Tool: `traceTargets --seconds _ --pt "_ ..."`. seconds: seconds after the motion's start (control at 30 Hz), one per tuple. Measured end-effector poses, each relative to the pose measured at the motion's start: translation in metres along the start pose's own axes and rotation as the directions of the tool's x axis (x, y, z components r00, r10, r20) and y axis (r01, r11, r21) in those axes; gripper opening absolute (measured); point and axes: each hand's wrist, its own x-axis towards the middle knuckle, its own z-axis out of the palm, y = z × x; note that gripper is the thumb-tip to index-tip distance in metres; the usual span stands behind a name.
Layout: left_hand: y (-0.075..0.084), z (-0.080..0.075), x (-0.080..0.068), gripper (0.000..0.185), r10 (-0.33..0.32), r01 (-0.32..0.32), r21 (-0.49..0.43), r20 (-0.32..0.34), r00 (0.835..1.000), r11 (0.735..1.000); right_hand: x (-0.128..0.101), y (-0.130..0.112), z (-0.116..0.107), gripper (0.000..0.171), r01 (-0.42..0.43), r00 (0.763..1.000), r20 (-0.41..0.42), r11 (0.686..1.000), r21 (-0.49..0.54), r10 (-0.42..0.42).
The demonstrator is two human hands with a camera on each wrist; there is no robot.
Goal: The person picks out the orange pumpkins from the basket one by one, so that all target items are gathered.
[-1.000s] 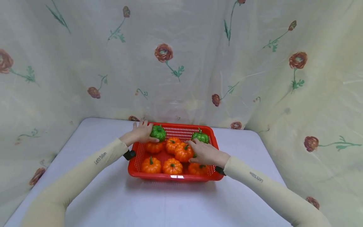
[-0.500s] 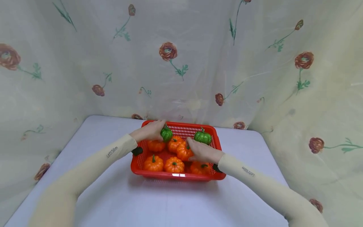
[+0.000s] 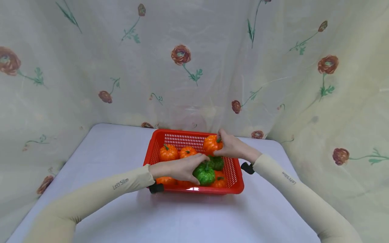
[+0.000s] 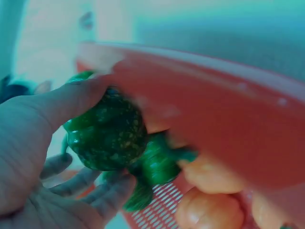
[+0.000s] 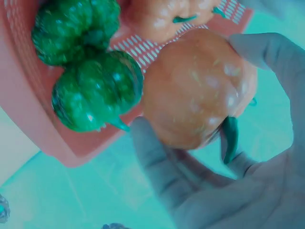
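My left hand (image 3: 177,168) reaches across the red basket (image 3: 234,184) from its near left corner and grips a green pumpkin (image 3: 204,174) at the near right part of the basket. In the left wrist view my thumb (image 4: 71,98) lies over the top of that green pumpkin (image 4: 107,133) and my other fingers (image 4: 90,183) curl beneath it, so it sits between them against my palm. Its stem stands up and a little away from me in the head view; the fruit is squat and round, so I cannot name a long axis. A second green pumpkin (image 3: 216,162) lies just behind it, touching it, in the basket. My right hand (image 3: 232,147) grips an orange pumpkin (image 3: 211,144) at the far right corner of the basket, above the rim. In the right wrist view my fingers (image 5: 157,167) wrap one side of the orange pumpkin (image 5: 198,95) and my thumb (image 5: 271,59) presses the other, with its dark green stem (image 5: 230,138) pointing towards my palm. Other orange pumpkins (image 3: 168,152) lie in the far left part of the basket, well apart from both hands. The basket stands on a pale table (image 3: 106,152).
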Motion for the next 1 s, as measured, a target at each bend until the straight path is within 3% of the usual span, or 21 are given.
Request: traceTargets --seconds 0.07,0.2,0.3,0.4,0.47,0.57,0.7,0.83,1.0 --pt "0.000 0.007 0.004 0.074 0.003 -0.006 0.054 0.050 0.999 0.999 0.006 -0.003 -0.004 0.054 0.010 1.000 0.020 0.999 0.035 -0.011" --pt "-0.003 0.008 0.002 0.084 -0.061 0.038 0.150 0.147 0.987 0.988 0.025 -0.017 0.001 0.054 0.062 0.994 0.092 0.998 0.032 -0.064" --pt "-0.001 -0.004 -0.014 0.088 -0.121 0.089 0.168 0.195 0.973 0.982 0.041 -0.031 0.012 0.052 0.112 0.978 0.175 0.993 0.027 -0.115" --pt "0.001 -0.026 -0.037 0.071 -0.168 0.142 0.132 0.212 0.963 0.981 0.051 -0.044 0.025 0.050 0.168 0.950 0.261 0.985 0.034 -0.171" --pt "-0.001 -0.042 -0.051 0.054 -0.186 0.174 0.085 0.179 0.966 0.981 0.055 -0.050 0.035 0.050 0.208 0.929 0.309 0.978 0.010 -0.201" --pt "-0.013 -0.060 -0.067 0.039 -0.206 0.208 -0.033 0.055 0.977 0.978 0.059 -0.057 0.050 0.050 0.241 0.909 0.359 0.970 -0.040 -0.211" --pt "-0.033 -0.069 -0.071 0.034 -0.249 0.238 -0.126 -0.084 0.965 0.963 0.055 -0.055 0.059 0.056 0.236 0.916 0.353 0.968 -0.089 -0.191" --pt "-0.052 -0.070 -0.076 0.035 -0.320 0.300 -0.154 -0.130 0.938 0.941 0.054 -0.054 0.060 0.076 0.228 0.922 0.347 0.966 -0.125 -0.173" --pt "-0.067 -0.069 -0.081 0.034 -0.366 0.344 -0.165 -0.127 0.922 0.924 0.051 -0.054 0.054 0.085 0.222 0.919 0.362 0.965 -0.139 -0.160"
